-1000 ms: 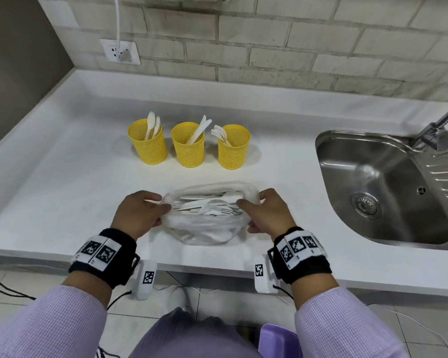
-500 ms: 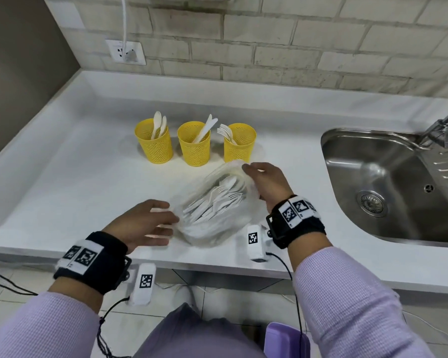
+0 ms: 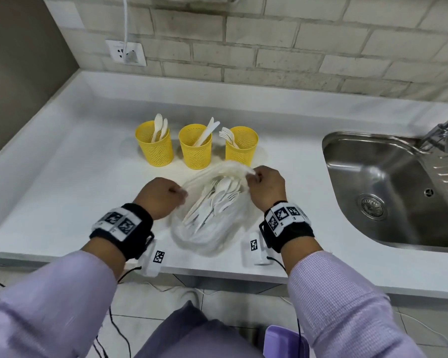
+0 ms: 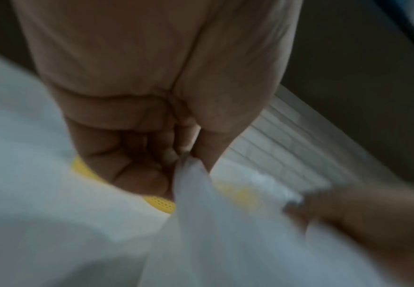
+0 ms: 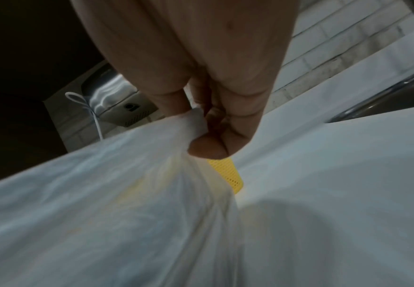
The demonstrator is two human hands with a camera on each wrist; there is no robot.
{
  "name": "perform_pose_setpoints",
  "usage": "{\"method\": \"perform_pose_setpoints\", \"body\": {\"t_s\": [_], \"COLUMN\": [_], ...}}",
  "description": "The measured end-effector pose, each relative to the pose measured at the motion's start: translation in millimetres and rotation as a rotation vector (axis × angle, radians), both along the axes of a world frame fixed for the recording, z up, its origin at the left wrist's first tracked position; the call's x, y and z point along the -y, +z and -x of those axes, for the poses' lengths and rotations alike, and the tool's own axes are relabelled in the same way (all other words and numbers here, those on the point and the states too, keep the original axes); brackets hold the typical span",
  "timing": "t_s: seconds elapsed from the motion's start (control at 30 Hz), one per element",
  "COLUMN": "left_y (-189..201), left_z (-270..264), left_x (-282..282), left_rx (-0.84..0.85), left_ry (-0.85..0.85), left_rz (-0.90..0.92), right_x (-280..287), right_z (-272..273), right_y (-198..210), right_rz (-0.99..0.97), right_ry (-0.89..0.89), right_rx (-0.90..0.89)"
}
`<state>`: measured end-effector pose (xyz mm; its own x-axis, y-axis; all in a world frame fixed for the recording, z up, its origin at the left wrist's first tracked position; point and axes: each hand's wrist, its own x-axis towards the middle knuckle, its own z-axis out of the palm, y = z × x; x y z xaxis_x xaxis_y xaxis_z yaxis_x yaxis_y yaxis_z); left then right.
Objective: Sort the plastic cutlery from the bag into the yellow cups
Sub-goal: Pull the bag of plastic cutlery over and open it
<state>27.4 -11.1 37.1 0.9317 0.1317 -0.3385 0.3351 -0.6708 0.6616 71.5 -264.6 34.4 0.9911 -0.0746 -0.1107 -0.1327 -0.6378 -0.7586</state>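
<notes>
A clear plastic bag [image 3: 204,233] lies on the white counter [image 3: 62,182] near its front edge, with several white spoons and forks [image 3: 215,202] inside. My left hand [image 3: 161,197] pinches the bag's left rim [image 4: 191,174]. My right hand [image 3: 264,187] pinches the far right rim [image 5: 189,124] and holds it up off the counter. Behind the bag stand three yellow mesh cups: the left cup [image 3: 155,148] holds spoons, the middle cup [image 3: 195,148] holds knives, the right cup [image 3: 241,146] holds forks.
A steel sink [image 3: 388,187] with a tap [image 3: 445,130] is set into the counter on the right. A wall socket [image 3: 126,51] with a white cable sits on the brick wall behind. The counter's raised edge runs along the left.
The bag has turned from lying sideways to pointing away from me. My right hand rose with the far rim, and my left hand closed on the left rim.
</notes>
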Motion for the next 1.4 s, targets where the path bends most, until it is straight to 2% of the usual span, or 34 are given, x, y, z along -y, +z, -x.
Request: {"method": "perform_pose_setpoints", "body": {"t_s": [0.1,0.2,0.3,0.4,0.47,0.5,0.53,0.57,0.63,0.67,0.7,0.77,0.87,0.9,0.97,1.03,1.1,1.2,1.23,1.33,1.4], "left_y": [-0.1,1.1,4.5,-7.2,-12.2,-12.5,-12.9,-12.6,-19.4,-22.9,-26.7,-28.6,-23.5,-23.9,-24.8,-23.1,-26.4,-30.3,-32.0,-33.6,-35.6], "left_z": [9.7,7.7,-7.1,-27.0,-40.0,-47.3,-53.8,-58.0,-62.6,-60.8,-60.2,-61.4,-53.5,-47.8,-38.6,-37.5,-43.3,-47.9,-47.6,-45.7,-47.9], "left_x": [-22.6,-29.4,-16.0,6.0,8.4,6.2,3.1,-0.2,-4.8,-6.2,-8.2,-12.1,-18.7,-20.3,-18.6,-15.5,-17.0,-16.6,-15.3,-12.9,-16.6], "left_rx": [-0.194,-0.224,-0.019,0.258,0.348,0.336,0.280,0.167,-0.141,-0.249,-0.289,-0.247,-0.077,0.002,0.169,0.243,0.179,-0.032,-0.071,-0.118,-0.166], "left_ry": [0.139,0.122,0.033,-0.145,-0.203,-0.198,-0.143,-0.045,0.191,0.272,0.305,0.264,0.022,-0.010,-0.043,-0.071,-0.056,0.160,0.231,0.320,0.335], "left_rz": [0.343,0.293,0.090,-0.112,-0.142,-0.102,-0.002,0.175,0.701,0.867,0.878,0.656,0.087,-0.034,-0.124,-0.120,0.016,0.497,0.596,0.758,0.899], "right_x": [-12.7,-24.4,-31.4,-33.4,-31.8,-30.6,-29.5,-29.7,-32.3,-34.4,-36.1,-39.0,-37.3,-36.3,-33.3,-31.6,-30.5,-29.8,-31.0,-37.0,-38.2], "right_z": [-22.1,-30.0,-28.7,-28.0,-31.9,-36.4,-40.0,-42.8,-47.2,-48.7,-50.8,-52.5,-41.9,-35.2,-25.9,-26.1,-31.3,-39.0,-39.7,-43.3,-48.2], "right_y": [-0.4,-2.9,-11.2,-15.3,-17.3,-18.4,-18.4,-18.7,-18.8,-17.9,-18.2,-17.3,-14.0,-13.2,-10.9,-10.5,-13.0,-17.4,-18.3,-18.6,-18.4], "right_rz": [0.015,0.025,0.086,0.050,-0.006,-0.068,-0.160,-0.265,-0.359,-0.335,-0.291,-0.148,0.055,0.110,0.179,0.179,0.111,-0.023,-0.013,0.107,0.060], "right_ry": [0.079,0.122,0.172,0.126,0.108,0.090,0.060,0.013,-0.076,-0.087,-0.077,-0.038,0.005,0.031,0.072,0.075,0.056,-0.004,0.001,0.083,0.056], "right_rx": [0.014,0.007,0.050,0.149,0.131,0.089,0.020,-0.061,-0.233,-0.295,-0.325,-0.292,-0.160,-0.122,-0.049,-0.027,-0.067,-0.148,-0.173,-0.153,-0.129]}}
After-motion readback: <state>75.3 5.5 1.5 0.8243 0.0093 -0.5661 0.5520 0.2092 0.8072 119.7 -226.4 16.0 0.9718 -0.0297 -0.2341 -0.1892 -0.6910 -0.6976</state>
